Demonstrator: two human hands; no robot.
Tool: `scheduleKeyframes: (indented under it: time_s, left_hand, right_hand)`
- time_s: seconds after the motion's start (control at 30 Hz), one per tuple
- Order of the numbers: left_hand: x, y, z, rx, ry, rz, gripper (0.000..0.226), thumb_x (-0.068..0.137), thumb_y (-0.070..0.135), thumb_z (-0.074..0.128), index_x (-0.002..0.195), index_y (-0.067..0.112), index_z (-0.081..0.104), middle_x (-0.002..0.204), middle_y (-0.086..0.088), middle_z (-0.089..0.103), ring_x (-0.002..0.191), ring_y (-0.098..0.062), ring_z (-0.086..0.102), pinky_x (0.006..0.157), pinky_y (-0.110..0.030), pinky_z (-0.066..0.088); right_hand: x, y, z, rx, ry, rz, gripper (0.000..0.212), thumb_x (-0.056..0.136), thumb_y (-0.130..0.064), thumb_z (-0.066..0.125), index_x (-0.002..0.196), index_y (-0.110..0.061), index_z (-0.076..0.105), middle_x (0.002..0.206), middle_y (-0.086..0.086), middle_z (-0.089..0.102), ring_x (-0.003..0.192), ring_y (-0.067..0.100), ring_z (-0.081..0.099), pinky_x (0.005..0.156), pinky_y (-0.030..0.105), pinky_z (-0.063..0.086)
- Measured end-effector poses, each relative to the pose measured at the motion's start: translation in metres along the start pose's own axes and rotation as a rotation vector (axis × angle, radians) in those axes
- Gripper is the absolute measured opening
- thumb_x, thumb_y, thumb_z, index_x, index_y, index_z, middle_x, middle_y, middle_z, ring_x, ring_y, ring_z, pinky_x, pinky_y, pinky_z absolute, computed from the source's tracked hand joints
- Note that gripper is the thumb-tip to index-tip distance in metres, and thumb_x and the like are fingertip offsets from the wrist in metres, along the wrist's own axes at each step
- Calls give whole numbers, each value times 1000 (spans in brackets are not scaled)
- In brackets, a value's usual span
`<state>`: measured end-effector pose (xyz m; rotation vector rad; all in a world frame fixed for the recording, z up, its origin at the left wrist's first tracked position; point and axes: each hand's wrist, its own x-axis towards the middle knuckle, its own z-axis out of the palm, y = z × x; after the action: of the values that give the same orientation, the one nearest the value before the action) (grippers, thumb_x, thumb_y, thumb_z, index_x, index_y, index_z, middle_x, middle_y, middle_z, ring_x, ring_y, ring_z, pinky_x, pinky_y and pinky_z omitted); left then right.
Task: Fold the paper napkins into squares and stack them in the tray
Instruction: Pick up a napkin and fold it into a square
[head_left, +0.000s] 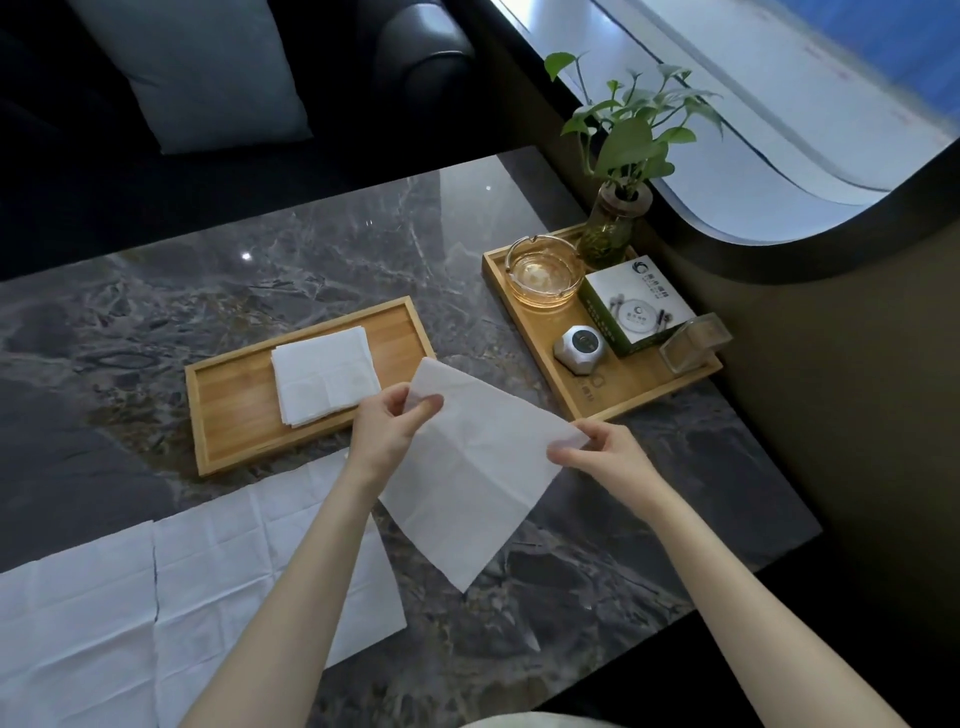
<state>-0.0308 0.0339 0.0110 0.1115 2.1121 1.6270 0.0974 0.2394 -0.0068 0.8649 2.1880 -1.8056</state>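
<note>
Nearest the camera, at seven o'clock, flat unfolded white paper napkins (171, 587) lie spread side by side on the grey veined marble tabletop (260, 280), their fold creases showing.

Just beyond them, at about ten o'clock from the hands, sits a shallow rectangular bamboo tray (228, 410). Inside it, toward its right half, rests a small stack of folded square white napkins (324, 374), edges roughly aligned; the tray's left half shows bare wood.

At two o'clock a second, larger bamboo tray (613, 395) stands against the wall. It holds a clear amber glass ashtray (544, 274), a white and green printed cardboard box (636, 309), a small white faceted device with a dark round face (579, 349), a clear acrylic holder (693, 343) and a glass vase with a leafy green plant (618, 208) at its far corner.

In the middle, both bare hands hold one open white paper napkin (467, 478) lifted above the table, hanging as a diamond with its lowest corner toward six o'clock. The left hand (387, 431) pinches the napkin's upper corner between thumb and forefinger, the other fingers curled in. The right hand (602, 452) pinches the right corner the same way, thumb on top of the paper. The napkin is well apart from the stack in the near tray.
</note>
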Motion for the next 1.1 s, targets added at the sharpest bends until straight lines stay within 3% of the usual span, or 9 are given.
scheduleKeyframes:
  time_s: [0.1,0.17,0.33,0.4,0.5,0.67,0.87,1.1]
  left_hand:
    - [-8,6,-7,-42,21,2,8,81,19,65,79,27,65,84,1,67,79,-18,62,74,-33,49]
    - [-12,8,-13,-67,34,21,7,81,18,66,82,25,65,86,3,67,82,-18,63,73,-29,49]
    - [-28,17,-31,-91,30,86,19,80,16,65,99,13,66,89,5,69,78,-10,65,61,-14,50]
    - [-37,21,-37,-129,14,101,17,79,12,65,95,15,67,84,7,72,78,-9,67,65,-15,53]
    - [-51,26,-45,-146,-22,126,18,78,7,65,90,19,68,78,13,74,78,-7,68,68,-19,56]
    - [-74,33,-58,-177,-86,138,23,77,3,63,97,16,67,81,10,74,78,-12,69,62,-25,58]
    - [-76,27,-61,-145,-116,101,20,79,1,62,90,16,67,76,12,74,74,-10,69,52,-21,54]
    - [-48,-1,-56,-70,-65,44,17,78,1,64,84,17,69,70,18,72,73,0,66,65,-11,50]
  right_hand:
    - [-4,-9,1,61,18,-52,11,81,-20,68,85,-10,71,83,0,72,78,13,67,74,22,52]
    - [-7,-21,-1,125,22,-75,10,81,-19,68,85,-11,71,77,-4,72,73,12,68,66,17,53]
    - [-16,-53,-8,275,84,-141,5,82,-13,65,85,-15,68,80,0,71,76,15,68,66,25,57]
    - [-21,-64,-9,260,81,-180,6,82,-13,64,87,-17,67,86,1,69,79,15,66,70,28,56]
    - [-31,-75,-9,247,55,-225,9,82,-15,64,91,-18,65,90,0,67,78,12,66,63,21,57]
    - [-42,-84,-10,309,-16,-266,12,82,-11,62,93,-15,66,84,-5,70,73,10,69,52,17,53]
    - [-31,-83,-8,269,-5,-271,10,83,-12,63,91,-18,67,82,-7,70,77,11,69,56,18,54]
    - [5,-61,7,191,10,-189,11,86,-10,60,92,-18,65,85,-8,66,75,-1,66,59,11,51]
